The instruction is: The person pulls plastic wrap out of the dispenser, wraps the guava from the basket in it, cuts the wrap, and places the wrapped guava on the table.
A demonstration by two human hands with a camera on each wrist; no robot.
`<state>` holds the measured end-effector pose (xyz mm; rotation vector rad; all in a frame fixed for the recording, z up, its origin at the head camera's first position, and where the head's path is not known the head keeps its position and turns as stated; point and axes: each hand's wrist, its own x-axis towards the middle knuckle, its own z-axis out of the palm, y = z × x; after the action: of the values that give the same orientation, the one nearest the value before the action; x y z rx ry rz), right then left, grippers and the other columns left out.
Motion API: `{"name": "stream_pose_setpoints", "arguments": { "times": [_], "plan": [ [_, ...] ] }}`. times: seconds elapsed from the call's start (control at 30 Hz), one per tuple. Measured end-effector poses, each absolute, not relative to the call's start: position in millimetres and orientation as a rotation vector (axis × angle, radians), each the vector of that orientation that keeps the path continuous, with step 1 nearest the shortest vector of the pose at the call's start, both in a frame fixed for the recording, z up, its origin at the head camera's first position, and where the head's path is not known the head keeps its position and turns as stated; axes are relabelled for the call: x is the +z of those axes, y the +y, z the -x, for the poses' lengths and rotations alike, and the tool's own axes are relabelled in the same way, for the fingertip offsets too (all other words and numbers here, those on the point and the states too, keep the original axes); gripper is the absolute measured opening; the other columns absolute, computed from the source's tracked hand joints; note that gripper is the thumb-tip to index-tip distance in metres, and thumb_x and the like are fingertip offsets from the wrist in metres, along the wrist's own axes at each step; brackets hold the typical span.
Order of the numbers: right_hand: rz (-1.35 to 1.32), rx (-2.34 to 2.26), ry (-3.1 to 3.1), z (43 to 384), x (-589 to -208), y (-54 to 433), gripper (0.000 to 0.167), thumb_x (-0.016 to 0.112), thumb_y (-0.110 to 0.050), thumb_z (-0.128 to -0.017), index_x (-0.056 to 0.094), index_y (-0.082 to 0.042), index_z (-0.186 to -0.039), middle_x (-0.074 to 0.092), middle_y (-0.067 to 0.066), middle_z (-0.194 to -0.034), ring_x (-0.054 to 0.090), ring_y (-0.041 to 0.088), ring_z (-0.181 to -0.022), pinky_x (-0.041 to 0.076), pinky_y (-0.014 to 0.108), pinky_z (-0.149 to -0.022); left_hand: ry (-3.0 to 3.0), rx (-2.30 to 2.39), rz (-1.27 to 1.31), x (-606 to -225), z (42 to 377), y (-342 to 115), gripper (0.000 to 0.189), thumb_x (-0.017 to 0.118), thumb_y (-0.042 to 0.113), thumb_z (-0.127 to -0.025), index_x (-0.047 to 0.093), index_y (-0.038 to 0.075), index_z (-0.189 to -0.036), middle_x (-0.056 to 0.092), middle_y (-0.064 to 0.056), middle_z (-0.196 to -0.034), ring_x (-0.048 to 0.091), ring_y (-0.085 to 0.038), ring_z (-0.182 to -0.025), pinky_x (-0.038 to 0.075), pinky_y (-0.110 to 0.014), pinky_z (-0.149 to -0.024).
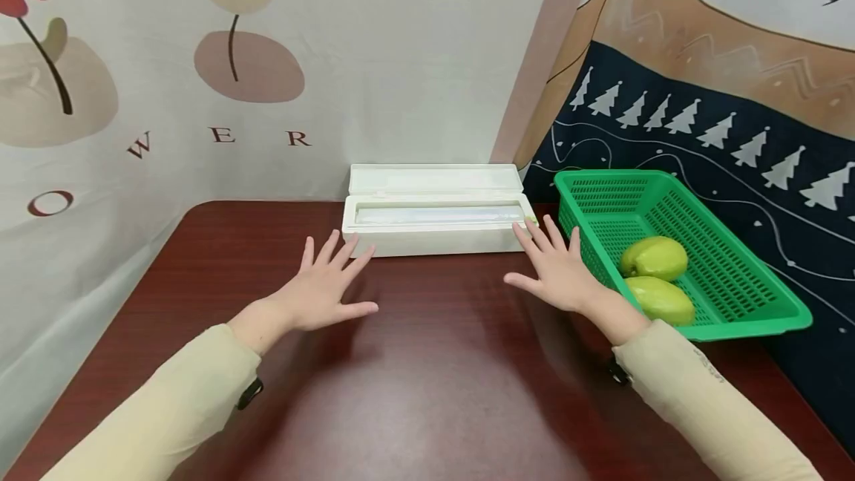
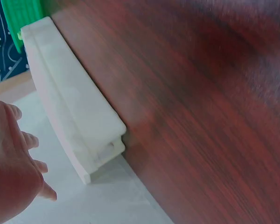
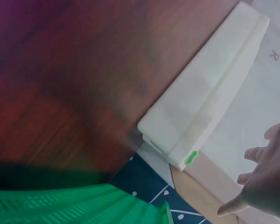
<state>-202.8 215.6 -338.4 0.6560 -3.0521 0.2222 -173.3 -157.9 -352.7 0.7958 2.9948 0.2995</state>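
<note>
With fingers spread, my left hand (image 1: 317, 292) hovers over the table before the left end of a long white box (image 1: 434, 242). My right hand (image 1: 557, 273) is spread likewise near the box's right end, beside the green basket, its fingertips overlapping the box corner in the head view. Neither hand holds anything. The box looks like a cling film dispenser: its lid (image 1: 434, 179) is raised at the back and a clear, shiny roll (image 1: 441, 215) lies inside. A small green piece (image 3: 192, 157) sits at its right end.
A green plastic basket (image 1: 741, 258) stands at the right, holding two yellow-green fruits (image 1: 654, 258) that look like mangoes. The dark red-brown wooden table (image 1: 427, 392) ends at a printed cloth (image 1: 401, 58) behind the box. A dark cloth with white trees (image 1: 668, 147) hangs behind the basket.
</note>
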Motion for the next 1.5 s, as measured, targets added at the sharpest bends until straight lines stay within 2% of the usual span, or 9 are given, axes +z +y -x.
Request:
{"name": "stream_pose_setpoints", "arguments": {
  "times": [0.27,0.53,0.7,0.9,1.0,1.07,1.2,1.33,1.5],
  "plan": [
    [-0.526,0.285,-3.076,241.8,-338.6,204.5,0.086,0.045,-0.061,-0.089,0.012,-0.012,-0.151,0.010,0.016,-0.157,-0.003,0.040,-0.144,-0.006,0.072,-0.104,2.973,0.290,-0.677,-347.7,212.1,-159.5,0.087,0.050,0.060,-0.087,0.015,0.012,-0.151,0.006,-0.021,-0.156,-0.005,-0.048,-0.141,-0.009,-0.071,-0.105],
    [-0.374,0.335,-3.134,269.1,-348.6,204.7,0.085,0.040,-0.064,-0.089,0.013,-0.013,-0.151,0.009,0.017,-0.157,-0.004,0.041,-0.143,-0.008,0.071,-0.105,2.960,0.276,-0.585,-356.2,243.0,-153.1,0.087,0.046,0.059,-0.088,0.011,0.011,-0.151,0.004,-0.021,-0.156,-0.007,-0.048,-0.141,-0.007,-0.070,-0.106],
    [-0.290,0.301,-3.152,278.5,-353.7,209.7,0.079,0.040,-0.060,-0.091,0.019,-0.012,-0.150,0.013,0.017,-0.156,0.000,0.043,-0.143,-0.004,0.071,-0.106,2.951,0.328,-0.533,-358.2,249.3,-154.5,0.085,0.047,0.056,-0.089,0.013,0.009,-0.151,0.007,-0.022,-0.156,-0.004,-0.049,-0.140,-0.003,-0.071,-0.106],
    [-0.274,0.275,-3.164,281.3,-354.1,213.4,0.073,0.038,-0.059,-0.092,0.032,-0.011,-0.146,0.015,0.018,-0.155,0.000,0.043,-0.143,-0.005,0.070,-0.107,2.959,0.310,-0.529,-355.8,253.3,-158.5,0.077,0.047,0.053,-0.091,0.021,0.010,-0.150,0.008,-0.020,-0.156,-0.001,-0.048,-0.141,-0.003,-0.070,-0.106],
    [-0.295,0.271,-3.146,280.8,-353.3,214.3,0.066,0.041,-0.053,-0.094,0.038,-0.009,-0.143,0.020,0.019,-0.153,0.003,0.044,-0.142,-0.003,0.070,-0.107,2.990,0.306,-0.543,-354.0,254.5,-159.2,0.068,0.046,0.048,-0.093,0.030,0.010,-0.147,0.013,-0.019,-0.155,0.003,-0.045,-0.142,-0.001,-0.069,-0.107],
    [-0.301,0.280,-3.118,280.3,-351.9,214.8,0.057,0.044,-0.044,-0.096,0.042,-0.008,-0.140,0.025,0.019,-0.151,0.008,0.043,-0.141,0.000,0.069,-0.108,3.025,0.309,-0.562,-352.9,255.4,-158.6,0.058,0.045,0.043,-0.095,0.038,0.010,-0.142,0.020,-0.019,-0.153,0.006,-0.043,-0.142,0.002,-0.068,-0.109],
    [-0.304,0.271,-3.055,281.1,-349.7,215.9,0.040,0.048,-0.023,-0.096,0.052,-0.007,-0.133,0.040,0.018,-0.143,0.024,0.041,-0.135,0.011,0.066,-0.108,3.153,0.278,-0.630,-353.2,259.0,-155.1,0.038,0.046,0.029,-0.098,0.054,0.008,-0.127,0.038,-0.019,-0.142,0.023,-0.039,-0.137,0.015,-0.061,-0.110],
    [-0.313,0.246,-2.997,283.0,-351.4,216.3,0.032,0.048,-0.017,-0.096,0.060,-0.008,-0.125,0.053,0.015,-0.132,0.038,0.036,-0.124,0.025,0.058,-0.102,3.302,0.248,-0.645,-357.1,263.0,-150.3,0.024,0.050,0.018,-0.095,0.063,0.008,-0.113,0.055,-0.015,-0.122,0.043,-0.034,-0.120,0.031,-0.052,-0.102],
    [-0.330,0.239,-2.922,285.0,-356.5,216.6,0.025,0.053,-0.014,-0.094,0.068,-0.006,-0.112,0.063,0.014,-0.118,0.048,0.034,-0.112,0.038,0.051,-0.093,3.403,0.342,-0.571,-366.2,267.5,-145.8,0.017,0.056,0.013,-0.092,0.069,0.010,-0.102,0.065,-0.011,-0.101,0.055,-0.031,-0.100,0.042,-0.047,-0.089]
  ]
}}
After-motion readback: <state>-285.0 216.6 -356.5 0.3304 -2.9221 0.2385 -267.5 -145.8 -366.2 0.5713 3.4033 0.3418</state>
